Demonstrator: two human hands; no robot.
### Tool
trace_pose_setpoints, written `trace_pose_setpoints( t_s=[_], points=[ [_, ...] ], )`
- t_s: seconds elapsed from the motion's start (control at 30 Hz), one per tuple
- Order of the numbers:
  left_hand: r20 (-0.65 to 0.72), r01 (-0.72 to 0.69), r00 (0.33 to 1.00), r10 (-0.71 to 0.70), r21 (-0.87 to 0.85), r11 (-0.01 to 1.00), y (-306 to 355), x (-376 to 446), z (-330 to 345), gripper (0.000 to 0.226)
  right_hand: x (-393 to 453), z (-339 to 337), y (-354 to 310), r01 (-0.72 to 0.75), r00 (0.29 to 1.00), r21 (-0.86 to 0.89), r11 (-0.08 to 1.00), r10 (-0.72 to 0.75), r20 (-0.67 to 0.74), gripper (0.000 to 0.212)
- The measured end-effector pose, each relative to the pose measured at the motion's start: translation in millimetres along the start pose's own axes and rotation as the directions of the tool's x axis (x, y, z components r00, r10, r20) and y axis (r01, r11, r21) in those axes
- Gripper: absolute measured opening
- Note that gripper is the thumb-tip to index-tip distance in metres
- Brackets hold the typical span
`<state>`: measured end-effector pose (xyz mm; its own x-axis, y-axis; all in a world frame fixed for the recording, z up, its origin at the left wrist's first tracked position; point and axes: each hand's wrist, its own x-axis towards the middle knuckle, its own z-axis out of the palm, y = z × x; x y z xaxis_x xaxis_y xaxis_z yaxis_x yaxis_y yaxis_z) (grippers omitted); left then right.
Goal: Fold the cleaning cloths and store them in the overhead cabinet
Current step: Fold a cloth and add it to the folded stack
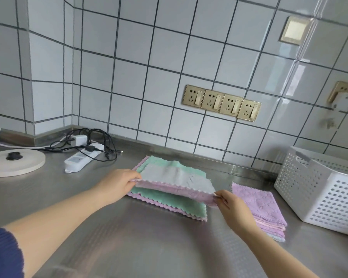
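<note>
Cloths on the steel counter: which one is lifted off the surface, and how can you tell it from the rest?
The grey-and-pink cloth, pinched at its corners by the left hand and right hand. The green cloth lies flat; the purple stack is already folded.

A brushed, faintly embossed metal countertop (149, 237) is seen beneath fluffy, zigzag-edged cloths (169, 199). Glossy ceramic tiles (159, 57) are reflected with light. The perforated basket (329, 189) appears to be matt white plastic.
</note>
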<state>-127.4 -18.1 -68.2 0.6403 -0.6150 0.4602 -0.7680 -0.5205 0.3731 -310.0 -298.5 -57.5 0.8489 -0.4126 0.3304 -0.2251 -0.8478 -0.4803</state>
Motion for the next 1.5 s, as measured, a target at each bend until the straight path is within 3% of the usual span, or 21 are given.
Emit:
trace_pose_setpoints(
  t_s=[0.1,0.23,0.37,0.43,0.53,0.63,0.7,0.77,0.87,1.0,1.23,1.5],
  points=[
    [-0.008,0.049,0.999,-0.050,-0.062,0.997,10,-22,-8,0.019,-21,-11,-1,-0.016,0.999,0.040,0.999,0.015,0.029,0.010],
    [0.019,0.102,0.995,-0.100,-0.171,0.980,29,-54,-15,0.011,-53,-23,-5,-0.020,0.998,0.087,0.996,0.015,0.055,0.019],
    [0.050,0.121,0.992,-0.112,-0.243,0.963,37,-78,-16,0.008,-77,-30,-8,-0.021,0.996,0.021,1.000,0.019,0.081,0.035],
    [0.095,0.138,0.988,-0.118,-0.238,0.961,38,-90,-17,0.017,-89,-33,-7,-0.030,0.992,0.002,1.000,0.029,0.123,0.033],
    [0.278,0.199,0.951,-0.134,-0.220,0.955,36,-102,-19,0.028,-103,-40,-4,-0.065,0.967,-0.004,0.998,0.064,0.247,0.025],
    [0.555,0.295,0.821,-0.137,-0.206,0.933,41,-110,-24,0.029,-115,-45,-1,-0.112,0.895,-0.080,0.990,0.136,0.425,0.019],
    [0.613,0.342,0.776,-0.145,-0.216,0.914,42,-110,-25,0.032,-117,-46,1,-0.165,0.842,-0.100,0.981,0.193,0.504,0.013],
    [0.563,0.350,0.808,-0.172,-0.225,0.909,41,-108,-24,0.039,-115,-47,3,-0.201,0.846,-0.079,0.976,0.214,0.488,0.012],
    [0.468,0.372,0.858,-0.212,-0.281,0.884,40,-102,-18,0.042,-104,-41,7,-0.179,0.913,-0.059,0.982,0.188,0.362,0.025],
    [0.406,0.420,0.867,-0.289,-0.284,0.862,46,-88,-6,0.024,-85,-27,7,-0.170,0.955,-0.079,0.982,0.184,0.234,0.030],
    [0.289,0.443,0.877,-0.384,-0.179,0.878,35,-69,10,0.041,-55,-5,10,-0.166,0.958,-0.170,0.971,0.200,0.208,0.022],
    [0.265,0.439,0.873,-0.410,-0.058,0.897,22,-57,21,0.043,-37,10,21,-0.159,0.966,-0.174,0.972,0.189,0.178,0.014]
  ],
)
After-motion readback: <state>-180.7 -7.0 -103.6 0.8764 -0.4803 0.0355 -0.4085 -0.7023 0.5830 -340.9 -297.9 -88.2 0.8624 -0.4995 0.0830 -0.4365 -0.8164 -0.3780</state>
